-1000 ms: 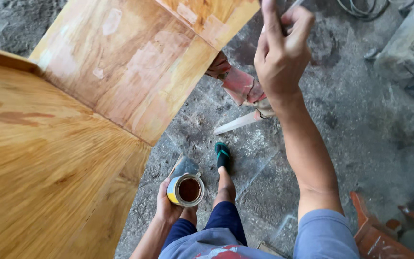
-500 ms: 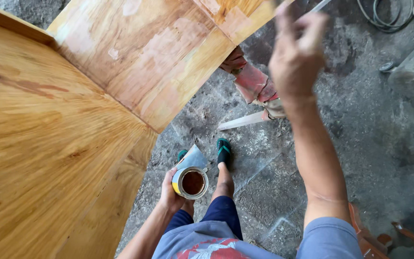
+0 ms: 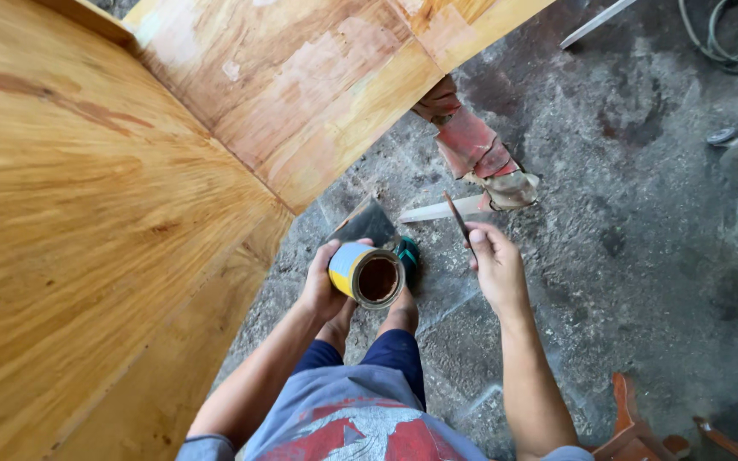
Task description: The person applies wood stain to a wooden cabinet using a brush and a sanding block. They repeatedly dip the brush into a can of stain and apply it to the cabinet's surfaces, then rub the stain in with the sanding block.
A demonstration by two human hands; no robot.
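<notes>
At lower centre of frame, right hand (image 3: 497, 271), fingers pinching a thin brush (image 3: 459, 220), had dropped from upper right to beside the open varnish can (image 3: 367, 275) gripped in left hand (image 3: 322, 286), likely reloading.

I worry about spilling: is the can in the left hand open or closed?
Open. The can in the left hand has no lid, and dark brown liquid shows inside its round mouth. It is tilted toward the camera.

left hand (image 3: 322, 286) grips open tin (image 3: 367, 275) | right hand (image 3: 497, 269) holds brush (image 3: 459, 220) | varnished wood panel (image 3: 87, 222) left
</notes>
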